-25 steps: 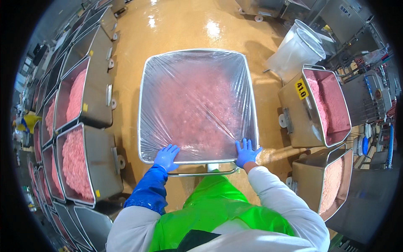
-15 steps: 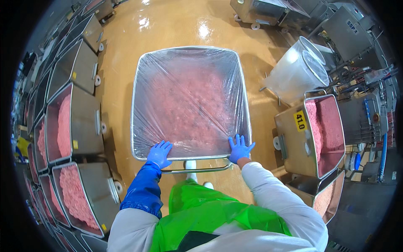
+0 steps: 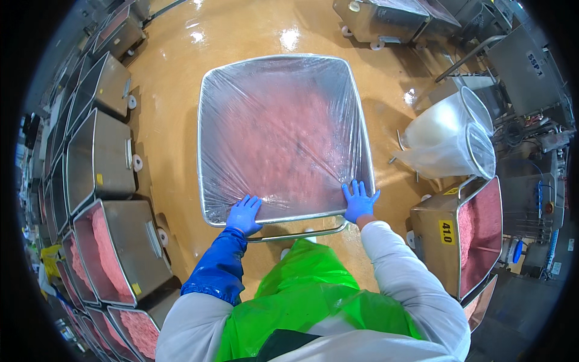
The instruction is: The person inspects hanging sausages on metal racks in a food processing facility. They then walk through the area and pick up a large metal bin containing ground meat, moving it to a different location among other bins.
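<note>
In front of me stands a square steel meat cart (image 3: 201, 151), full of pink ground meat seen through clear plastic film (image 3: 277, 133) stretched over its top. My left hand (image 3: 244, 215), in a blue glove with a blue sleeve cover above it, lies with fingers spread on the film at the near left rim. At the near right corner my right hand (image 3: 358, 201), also blue-gloved, presses on the rim with its fingers apart. Below the near rim runs the cart's tubular handle (image 3: 289, 236); neither hand is wrapped round it.
Steel carts (image 3: 136, 241) line the left side, several holding pink meat. At the right are a meat-filled cart with a yellow label (image 3: 437, 241), two bins with clear liners (image 3: 443, 130) and steel machinery (image 3: 525, 72). Another cart (image 3: 386, 21) stands at the far right on the tan floor.
The side carts and lined bins have shifted down the view as I and the covered cart advance across the floor. Both hands remain spread on its near edge.
</note>
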`<state>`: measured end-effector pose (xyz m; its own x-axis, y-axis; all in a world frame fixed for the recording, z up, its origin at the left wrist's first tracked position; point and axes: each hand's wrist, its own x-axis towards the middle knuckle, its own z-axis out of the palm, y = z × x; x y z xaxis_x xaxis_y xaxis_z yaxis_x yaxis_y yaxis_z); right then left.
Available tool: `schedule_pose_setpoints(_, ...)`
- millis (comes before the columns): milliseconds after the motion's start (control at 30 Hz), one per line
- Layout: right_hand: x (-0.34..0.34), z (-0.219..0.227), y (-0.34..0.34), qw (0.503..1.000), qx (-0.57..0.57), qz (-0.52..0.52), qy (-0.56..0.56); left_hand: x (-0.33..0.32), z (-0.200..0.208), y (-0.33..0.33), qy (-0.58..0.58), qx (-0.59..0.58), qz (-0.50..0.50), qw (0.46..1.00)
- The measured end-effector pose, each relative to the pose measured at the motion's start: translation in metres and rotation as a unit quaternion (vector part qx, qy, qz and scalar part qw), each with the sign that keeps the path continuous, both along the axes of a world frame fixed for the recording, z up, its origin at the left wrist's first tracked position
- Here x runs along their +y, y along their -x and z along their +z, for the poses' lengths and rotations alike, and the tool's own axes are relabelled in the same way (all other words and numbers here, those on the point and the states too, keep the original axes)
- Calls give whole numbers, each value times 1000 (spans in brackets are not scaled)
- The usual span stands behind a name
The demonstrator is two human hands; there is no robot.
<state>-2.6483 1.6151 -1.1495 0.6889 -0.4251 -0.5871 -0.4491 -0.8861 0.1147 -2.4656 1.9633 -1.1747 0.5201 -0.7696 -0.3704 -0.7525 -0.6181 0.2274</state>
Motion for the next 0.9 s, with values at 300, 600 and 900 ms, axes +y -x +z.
schedule_pose_setpoints(300,-121,-16,-231,1000,-26,1,7,-116,-3,-237,70,-32,-16,997)
schedule_pose_setpoints(600,-233,-9,-447,1000,-14,9,9,-231,-7,-448,30,-2,7,1000)
schedule_pose_setpoints(900,-337,-17,-669,1000,-1,8,17,-336,-12,-673,16,6,-14,1000)
